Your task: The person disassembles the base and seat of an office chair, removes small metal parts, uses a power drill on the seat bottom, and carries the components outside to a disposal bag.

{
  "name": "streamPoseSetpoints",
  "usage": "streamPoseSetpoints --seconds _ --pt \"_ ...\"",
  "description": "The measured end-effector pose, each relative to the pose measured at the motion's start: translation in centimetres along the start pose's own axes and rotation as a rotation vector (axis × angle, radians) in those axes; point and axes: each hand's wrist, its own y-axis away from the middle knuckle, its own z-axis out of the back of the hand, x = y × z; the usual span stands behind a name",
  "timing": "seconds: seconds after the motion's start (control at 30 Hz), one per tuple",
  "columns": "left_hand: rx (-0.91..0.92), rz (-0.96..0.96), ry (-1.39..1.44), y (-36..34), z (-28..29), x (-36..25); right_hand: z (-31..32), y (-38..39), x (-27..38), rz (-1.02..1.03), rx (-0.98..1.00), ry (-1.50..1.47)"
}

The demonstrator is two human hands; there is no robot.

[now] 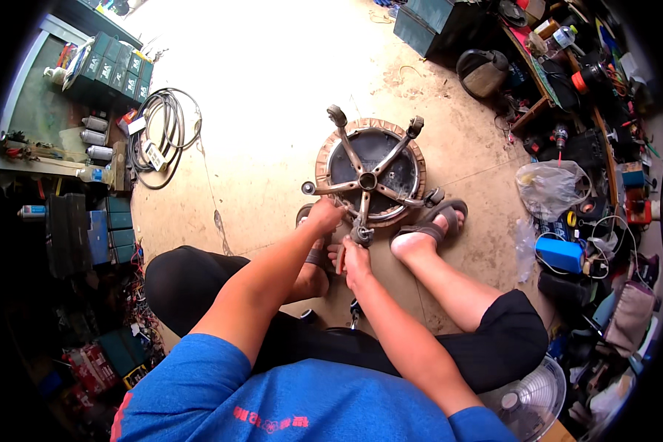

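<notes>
An upturned round stool (328, 151) lies on the floor between my feet, its five-legged metal base (367, 181) pointing up. Casters sit at the leg ends, and the nearest caster (362, 235) faces me. Closed fingers of my left hand (325, 215) are at the near-left edge of the base, beside the near leg; what they pinch is hidden. My right hand (356, 262) is just below the near caster, its fingers curled to the left around something narrow and brownish that I cannot make out.
Sandalled feet flank the stool. A coiled cable with a power strip (154, 157) lies at left, near stacked batteries (110, 70). On the right are a kettle (483, 72), a plastic bag (549, 189) and a blue box (559, 255). A fan (527, 401) stands beside my right thigh.
</notes>
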Motion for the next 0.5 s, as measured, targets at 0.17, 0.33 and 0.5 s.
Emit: streamPoseSetpoints --seconds 0.17,0.33,0.5 --pt "0.185 0.104 0.285 0.6 -4.9 0.2 4.8 0.5 0.3 0.180 -0.133 -0.054" --pt "-0.069 0.066 0.386 1.5 -10.0 0.7 7.3 2.0 2.2 0.149 -0.082 0.209" --pt "-0.231 -0.097 0.124 1.2 -8.9 -1.5 6.0 1.2 2.7 0.088 -0.051 0.396"
